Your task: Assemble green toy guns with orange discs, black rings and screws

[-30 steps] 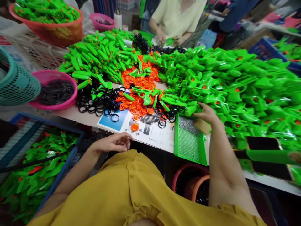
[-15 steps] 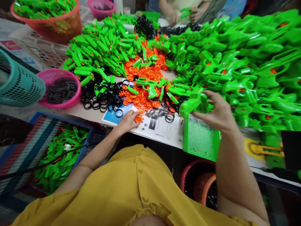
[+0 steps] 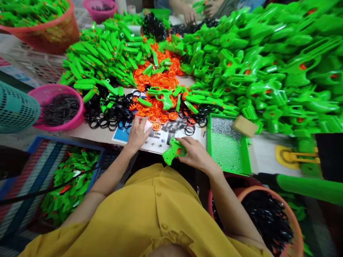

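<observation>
My right hand (image 3: pixel 198 153) grips a green toy gun (image 3: pixel 170 153) by its front part, low over the table's front edge. The handle of the gun points toward me, and orange shows at its trigger. My left hand (image 3: pixel 138 135) is over the printed sheet (image 3: pixel 160 137), thumb and fingers apart, at the near edge of the orange plastic discs (image 3: pixel 158 80). One orange disc (image 3: pixel 156 126) lies just right of its fingers, apart from the heap. Black rings (image 3: pixel 104 121) are to its left. What its fingertips touch is partly hidden.
A green perforated tray (image 3: pixel 227 153) with small metal parts is to the right, a tan block (image 3: pixel 244 126) on its corner. Green toy guns (image 3: pixel 254 71) pile up behind. Pink (image 3: pixel 76 123) and orange (image 3: pixel 296 214) baskets flank me. Across the table are another person's hands (image 3: pixel 190 15).
My right hand has brought the green gun from above the tray leftward and down toward me. My left hand has shifted left, away from the single orange disc. The view has turned slightly right.
</observation>
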Demonstrator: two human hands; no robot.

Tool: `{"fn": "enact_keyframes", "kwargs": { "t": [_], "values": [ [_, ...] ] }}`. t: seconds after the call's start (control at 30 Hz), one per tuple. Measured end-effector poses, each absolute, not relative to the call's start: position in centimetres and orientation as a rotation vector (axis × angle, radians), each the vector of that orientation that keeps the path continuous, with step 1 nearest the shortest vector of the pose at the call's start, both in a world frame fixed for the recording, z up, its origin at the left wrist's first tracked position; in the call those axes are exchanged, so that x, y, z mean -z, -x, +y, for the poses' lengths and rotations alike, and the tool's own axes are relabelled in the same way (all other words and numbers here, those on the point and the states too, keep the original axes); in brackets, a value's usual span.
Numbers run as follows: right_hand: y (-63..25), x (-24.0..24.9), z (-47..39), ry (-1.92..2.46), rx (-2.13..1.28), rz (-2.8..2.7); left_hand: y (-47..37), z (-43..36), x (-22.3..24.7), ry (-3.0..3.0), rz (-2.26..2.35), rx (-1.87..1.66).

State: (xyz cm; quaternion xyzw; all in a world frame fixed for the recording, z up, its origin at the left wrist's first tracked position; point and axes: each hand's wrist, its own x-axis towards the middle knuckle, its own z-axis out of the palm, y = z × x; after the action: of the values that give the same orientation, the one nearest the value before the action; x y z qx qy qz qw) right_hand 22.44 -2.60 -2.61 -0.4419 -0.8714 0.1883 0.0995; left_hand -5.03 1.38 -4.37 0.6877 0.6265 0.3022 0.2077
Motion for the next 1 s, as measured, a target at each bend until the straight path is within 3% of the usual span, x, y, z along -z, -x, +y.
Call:
{"fn": "enact_keyframes", "kwargs": {
  "t": [0.17,0.43,0.6,0.73,1.0],
  "values": [
    [-20.3,2.4,-3.2,1.221,-0.477,-2.528,1.7,-1.2,4.7,-1.322,1.000,-0.604],
    [-19.2,1.4,-2.6,1.051,-0.472,-2.371,1.6,-0.2,4.8,-1.032,0.966,-0.702],
    [-22.1,1.8,1.1,1.618,-0.358,-1.895,3.4,0.5,4.1,-1.041,1.016,-0.699],
    [-23.4,2.1,3.7,2.051,-0.276,-1.881,3.7,0.6,3.8,-1.216,1.045,-0.743],
    [-22.7,1.3,6.1,2.235,-0.236,-2.059,3.4,0.6,3.3,-1.372,1.045,-0.740]
  ]
}}
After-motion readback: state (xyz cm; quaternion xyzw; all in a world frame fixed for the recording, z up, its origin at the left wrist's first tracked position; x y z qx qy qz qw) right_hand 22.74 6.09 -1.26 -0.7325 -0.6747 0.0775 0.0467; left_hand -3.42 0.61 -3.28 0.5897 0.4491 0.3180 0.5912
